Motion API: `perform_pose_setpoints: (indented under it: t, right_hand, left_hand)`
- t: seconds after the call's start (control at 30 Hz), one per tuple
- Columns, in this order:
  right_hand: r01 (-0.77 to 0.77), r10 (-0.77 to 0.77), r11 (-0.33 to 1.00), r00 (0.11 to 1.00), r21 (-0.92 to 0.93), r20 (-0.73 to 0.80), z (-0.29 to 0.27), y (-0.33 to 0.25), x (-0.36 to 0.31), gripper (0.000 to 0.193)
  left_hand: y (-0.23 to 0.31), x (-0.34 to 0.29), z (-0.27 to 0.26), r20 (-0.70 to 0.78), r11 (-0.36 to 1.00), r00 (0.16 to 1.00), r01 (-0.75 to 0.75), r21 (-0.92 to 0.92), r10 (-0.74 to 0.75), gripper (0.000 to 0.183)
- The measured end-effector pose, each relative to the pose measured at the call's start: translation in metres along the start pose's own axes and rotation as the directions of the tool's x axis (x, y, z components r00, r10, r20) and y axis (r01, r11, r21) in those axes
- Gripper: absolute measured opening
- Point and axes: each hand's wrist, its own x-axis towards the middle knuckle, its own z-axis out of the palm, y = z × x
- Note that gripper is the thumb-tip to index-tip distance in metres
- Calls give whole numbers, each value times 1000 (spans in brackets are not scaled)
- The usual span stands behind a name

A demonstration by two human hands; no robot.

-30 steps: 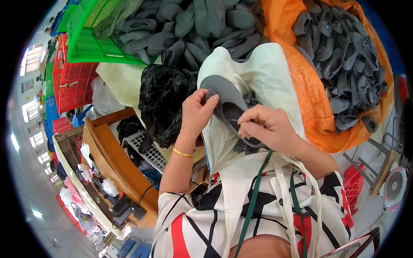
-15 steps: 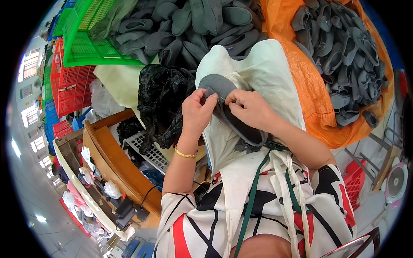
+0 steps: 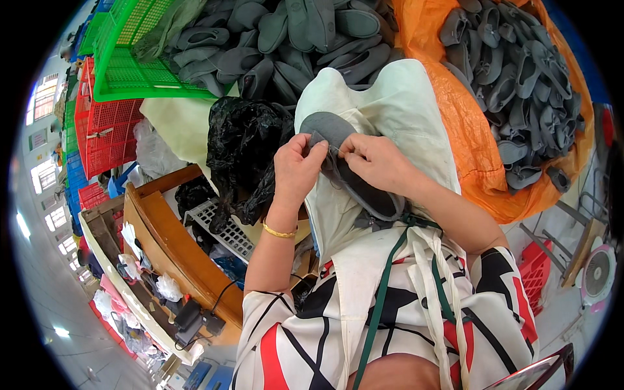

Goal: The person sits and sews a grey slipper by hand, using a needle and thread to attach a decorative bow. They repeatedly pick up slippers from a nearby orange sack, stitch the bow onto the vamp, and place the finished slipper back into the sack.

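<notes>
A dark grey cloth shoe (image 3: 333, 127) lies across my lap on the white apron (image 3: 416, 97), its toe pointing away and its dark opening toward me. My left hand (image 3: 298, 166) pinches a grey flap at the shoe's upper between thumb and forefinger. Close beside it, my right hand (image 3: 374, 161) has its fingers closed on the shoe's upper edge at the opening. Whether a needle or thread is between the fingertips is too small to tell. Beneath the heel, near the green apron strings (image 3: 416, 221), sits a small dark grey piece (image 3: 372, 223).
Grey shoes (image 3: 292, 39) are heaped at the far side, by a green crate (image 3: 146, 81). An orange sack (image 3: 455, 130) full of shoes stands right. Left are a black plastic bag (image 3: 244, 143), a red crate (image 3: 107, 130) and a wooden drawer (image 3: 175, 240). A fan (image 3: 597, 276) stands far right.
Hardly anything differs. Both hands keep their hold on the shoe, with only a slight shift of the right fingers.
</notes>
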Motion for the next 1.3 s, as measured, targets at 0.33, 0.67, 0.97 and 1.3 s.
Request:
perform_pose_setpoints:
  t: [0.33, 0.67, 0.97, 1.3]
  right_hand:
    - [192, -215, 964, 970, -182, -117, 17, 20, 6, 9]
    - [296, -300, 912, 953, -284, 28, -7, 16, 12, 6]
    - [293, -286, 921, 956, -257, 63, -10, 12, 15, 7]
    - [249, -258, 953, 965, -172, -34, 9, 18, 12, 8]
  left_hand:
    - [10, 4, -7, 153, 986, 982, 126, -110, -108, 13]
    - [13, 5, -7, 171, 969, 975, 169, -178, -138, 10]
    - [6, 9, -10, 207, 958, 967, 194, -210, -151, 10]
    - [3, 10, -14, 281, 925, 947, 238, -297, -153, 10]
